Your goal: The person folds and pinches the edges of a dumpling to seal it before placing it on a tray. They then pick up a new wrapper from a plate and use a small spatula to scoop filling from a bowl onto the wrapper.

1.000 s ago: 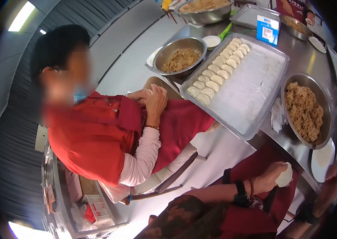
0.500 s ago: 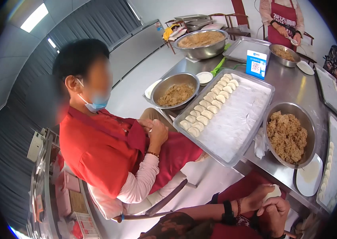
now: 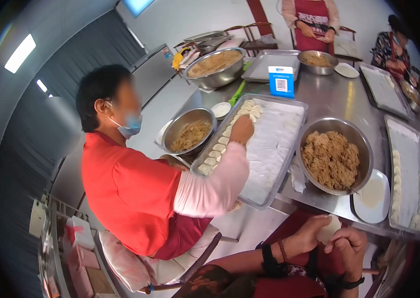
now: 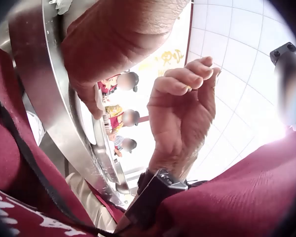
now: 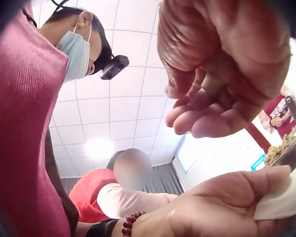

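My left hand (image 3: 303, 240), with a red bead bracelet, holds a pale round dough wrapper (image 3: 329, 230) at its edge. The right wrist view shows the left thumb lying over the wrapper (image 5: 285, 196). My right hand (image 3: 350, 248) is beside the wrapper, its fingers loosely bent. Seen from the left wrist, the right hand (image 4: 180, 111) has a visible palm and nothing in its grip. A steel bowl of brown filling (image 3: 331, 160) stands beyond both hands, with a spoon handle at its rim. Next to the bowl lies a white plate (image 3: 371, 198).
A seated person in red (image 3: 130, 193) reaches over a tray of dumplings (image 3: 269, 149) at the left. Another tray (image 3: 408, 174) with dumplings lies at the right. Farther back are more bowls, trays, a blue sign (image 3: 281, 82) and other people.
My right hand has come from the far right to beside the wrapper. The seated person's hand has moved from the lap to the dumpling tray. The head view has turned right.
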Tool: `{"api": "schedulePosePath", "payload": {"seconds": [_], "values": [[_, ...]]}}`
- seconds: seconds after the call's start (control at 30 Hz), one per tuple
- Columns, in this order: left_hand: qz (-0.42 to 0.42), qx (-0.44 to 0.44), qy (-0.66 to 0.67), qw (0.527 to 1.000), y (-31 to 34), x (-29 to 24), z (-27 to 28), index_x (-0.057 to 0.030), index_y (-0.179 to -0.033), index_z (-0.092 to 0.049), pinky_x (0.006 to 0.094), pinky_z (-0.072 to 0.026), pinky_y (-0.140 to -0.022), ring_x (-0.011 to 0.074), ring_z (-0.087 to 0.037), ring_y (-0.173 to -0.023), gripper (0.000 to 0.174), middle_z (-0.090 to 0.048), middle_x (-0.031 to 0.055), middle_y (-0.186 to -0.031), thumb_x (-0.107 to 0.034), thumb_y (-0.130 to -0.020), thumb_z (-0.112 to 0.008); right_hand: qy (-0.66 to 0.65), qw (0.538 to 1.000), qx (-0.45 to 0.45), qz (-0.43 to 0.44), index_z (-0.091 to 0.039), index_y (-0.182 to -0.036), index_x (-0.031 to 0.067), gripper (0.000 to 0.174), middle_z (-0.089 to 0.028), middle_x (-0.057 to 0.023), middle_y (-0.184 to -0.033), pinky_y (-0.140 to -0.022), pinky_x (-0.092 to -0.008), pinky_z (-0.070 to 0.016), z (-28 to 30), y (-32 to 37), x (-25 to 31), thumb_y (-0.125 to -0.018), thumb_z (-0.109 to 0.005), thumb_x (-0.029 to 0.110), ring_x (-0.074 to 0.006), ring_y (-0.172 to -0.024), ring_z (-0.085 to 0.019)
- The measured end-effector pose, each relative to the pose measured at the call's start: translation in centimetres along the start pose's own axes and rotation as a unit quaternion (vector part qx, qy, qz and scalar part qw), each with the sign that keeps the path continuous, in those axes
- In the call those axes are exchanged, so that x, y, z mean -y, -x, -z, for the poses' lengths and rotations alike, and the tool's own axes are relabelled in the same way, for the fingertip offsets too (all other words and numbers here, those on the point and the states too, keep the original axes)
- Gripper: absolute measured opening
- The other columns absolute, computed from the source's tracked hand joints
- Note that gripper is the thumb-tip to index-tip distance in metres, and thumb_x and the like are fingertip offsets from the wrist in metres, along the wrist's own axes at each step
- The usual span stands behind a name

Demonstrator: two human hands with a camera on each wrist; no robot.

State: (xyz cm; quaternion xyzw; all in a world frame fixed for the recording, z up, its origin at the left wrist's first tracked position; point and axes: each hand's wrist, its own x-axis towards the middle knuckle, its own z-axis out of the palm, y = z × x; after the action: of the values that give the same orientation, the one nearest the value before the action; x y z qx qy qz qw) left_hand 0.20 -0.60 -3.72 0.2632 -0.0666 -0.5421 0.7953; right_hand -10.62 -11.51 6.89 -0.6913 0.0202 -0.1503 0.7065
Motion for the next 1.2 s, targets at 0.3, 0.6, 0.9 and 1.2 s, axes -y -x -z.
{"api": "schedulePosePath", "payload": {"seconds": [0.3, 0.6, 0.9, 1.2], "values": [[0.024, -0.048, 0.056, 0.997, 1.1, -4.3, -1.6, 0.0031, -0.124, -0.051, 0.0549, -0.0407, -0.108, 0.0413, -0.054, -0.121, 0.033, -0.057, 0.0224, -0.125, -0.018, -0.098, -0.049, 0.121, 0.978, -0.15, -0.076, -0.067, -0.092, -0.0029, 0.011, -0.069, -0.0068, -0.075, -0.065, -0.0237, -0.0517, 4.8, 0.0, -0.4, -0.09, -0.066, 0.008, -0.0108, -0.068, -0.065], [0.035, -0.091, 0.072, 0.993, 0.6, -3.9, -0.8, 0.0021, -0.126, -0.049, 0.0584, -0.0404, -0.107, 0.0439, -0.053, -0.122, 0.033, -0.055, 0.0244, -0.128, -0.019, -0.1, -0.046, 0.499, 0.83, -0.199, 0.151, -0.065, -0.105, 0.0056, 0.037, -0.064, -0.0118, -0.101, -0.082, -0.0391, -0.0475, 6.4, -5.1, -4.2, -0.073, -0.079, 0.017, -0.0328, -0.095, -0.058], [0.017, -0.044, 0.147, 0.988, -0.3, -1.5, 1.2, 0.0017, -0.123, -0.053, 0.0529, -0.0507, -0.097, 0.0384, -0.062, -0.113, 0.031, -0.062, 0.0206, -0.119, -0.019, -0.099, -0.051, 0.499, 0.836, -0.108, 0.202, -0.066, -0.088, 0.0028, 0.019, -0.063, -0.0115, -0.089, -0.081, -0.0416, -0.0457, 6.0, -8.6, -5.2, -0.071, -0.072, 0.0, -0.0329, -0.092, -0.056], [0.004, -0.014, 0.173, 0.985, -0.6, -1.8, 1.7, 0.0047, -0.12, -0.055, 0.0505, -0.0501, -0.097, 0.0374, -0.061, -0.113, 0.036, -0.062, 0.0203, -0.12, -0.023, -0.097, -0.055, 0.494, 0.847, -0.047, 0.189, -0.065, -0.086, 0.0035, 0.007, -0.064, -0.0118, -0.086, -0.078, -0.043, -0.0441, 6.3, -10.9, -3.2, -0.08, -0.068, 0.006, -0.0336, -0.086, -0.056]]}}
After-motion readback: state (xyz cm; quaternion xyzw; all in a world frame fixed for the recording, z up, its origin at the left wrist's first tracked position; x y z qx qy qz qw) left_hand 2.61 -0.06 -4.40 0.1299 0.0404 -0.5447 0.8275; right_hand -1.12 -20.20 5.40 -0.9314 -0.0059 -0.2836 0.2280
